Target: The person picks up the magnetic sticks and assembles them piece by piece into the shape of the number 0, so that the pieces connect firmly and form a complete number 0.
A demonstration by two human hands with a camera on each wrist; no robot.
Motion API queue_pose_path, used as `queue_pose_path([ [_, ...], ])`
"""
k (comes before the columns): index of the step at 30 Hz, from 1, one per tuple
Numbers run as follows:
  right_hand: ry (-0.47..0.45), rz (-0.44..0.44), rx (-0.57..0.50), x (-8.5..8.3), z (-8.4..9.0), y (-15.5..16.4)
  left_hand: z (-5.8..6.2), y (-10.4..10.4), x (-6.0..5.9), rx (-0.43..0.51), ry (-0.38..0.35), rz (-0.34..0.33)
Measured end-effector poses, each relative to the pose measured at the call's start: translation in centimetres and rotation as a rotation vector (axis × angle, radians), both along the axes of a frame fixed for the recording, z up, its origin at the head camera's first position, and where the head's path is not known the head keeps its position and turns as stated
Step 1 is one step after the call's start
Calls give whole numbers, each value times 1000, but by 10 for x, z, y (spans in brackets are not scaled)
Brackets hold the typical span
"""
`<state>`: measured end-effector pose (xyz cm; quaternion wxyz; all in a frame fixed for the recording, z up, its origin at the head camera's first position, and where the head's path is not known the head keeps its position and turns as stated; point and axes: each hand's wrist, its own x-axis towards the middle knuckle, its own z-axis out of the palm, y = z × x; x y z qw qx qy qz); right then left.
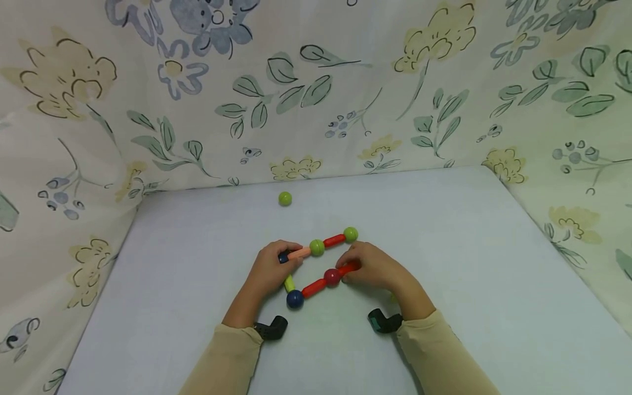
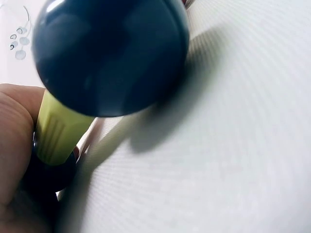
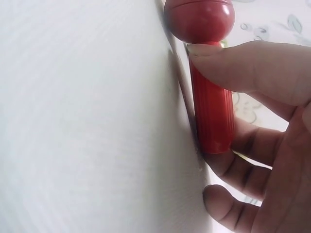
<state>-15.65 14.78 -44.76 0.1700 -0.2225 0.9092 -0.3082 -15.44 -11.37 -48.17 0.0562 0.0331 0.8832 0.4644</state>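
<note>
A chain of toy balls and ribbed rods lies bent on the table. My left hand (image 1: 274, 269) grips the corner dark blue ball (image 1: 283, 257), its thumb beside the yellow-green rod (image 2: 60, 128). From that corner an orange rod (image 1: 299, 253) leads to a green ball (image 1: 317, 247), a red rod (image 1: 334, 240) and another green ball (image 1: 350, 235). The yellow-green rod joins a nearer dark blue ball (image 1: 295, 299), followed by a red rod (image 1: 314, 288) and a red ball (image 1: 332, 277). My right hand (image 1: 373, 265) pinches the end red rod (image 3: 212, 107), which meets the red ball.
A loose green ball (image 1: 285, 198) sits near the far edge of the white table (image 1: 207, 230). Another green ball (image 1: 393, 298) is mostly hidden by the right wrist. Flowered cloth (image 1: 345, 88) hangs behind and along both sides.
</note>
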Motion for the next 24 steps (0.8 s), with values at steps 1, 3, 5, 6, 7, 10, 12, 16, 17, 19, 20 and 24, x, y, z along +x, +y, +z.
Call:
queue_pose_path([
  [1,-4,-2,-1,0,0,0,0,0,0,-2,6,-3],
  [3,-11,-1,-1,1,1,-1,0,0,0,-1,16,-7],
  [5,-26,-4,-3,1,1,-1,0,0,0,0,22,-10],
  [6,-32,-4,-5,2,2,-1,0,0,0,1,24,-12],
  [7,-39,-5,-6,2,2,-2,0,-1,0,1,25,-13],
  [10,-55,-4,-7,3,2,-2,-1,-1,0,5,21,-14],
  [12,-58,0,-6,3,2,-2,-1,-1,0,5,19,-14],
  [16,-64,-2,-4,3,2,-3,-1,-1,0,7,11,-11],
  [17,-65,-4,-5,3,2,-3,-1,-1,0,4,14,-12],
  [19,-67,-6,-7,3,1,-3,-1,-1,0,5,14,-11],
  [20,-67,-7,-8,3,1,-3,-1,-1,0,6,15,-10],
  [24,-63,-9,-10,2,0,-2,0,0,0,8,12,-8],
])
